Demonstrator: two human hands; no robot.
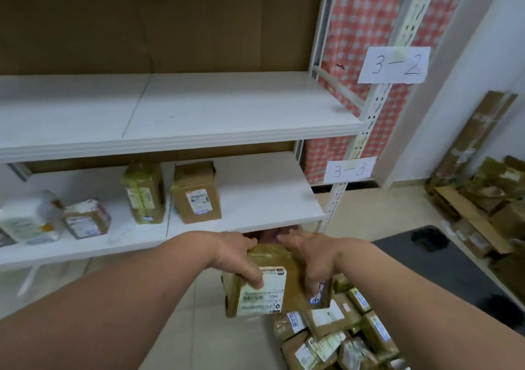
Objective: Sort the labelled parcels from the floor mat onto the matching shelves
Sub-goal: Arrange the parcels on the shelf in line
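Observation:
Both my hands hold a brown taped parcel (pixel 289 281) with a white shipping label, low in front of the white shelf unit. My left hand (pixel 237 259) grips its left side with the thumb across the label. My right hand (pixel 314 259) grips its right side. The upper shelf (pixel 199 139) carries a paper sign 3-2 (pixel 393 65) on its post. The lower shelf (pixel 250 219), signed 3-3 (pixel 349 170), holds several parcels (pixel 196 193). More labelled parcels (pixel 341 332) lie heaped on the floor below my hands.
A dark mat (pixel 443 264) lies on the tiled floor at the right. Beyond it, cardboard boxes and flattened cartons (pixel 483 196) pile against the white wall. A red chequered cloth (pixel 360 28) hangs behind the shelf post.

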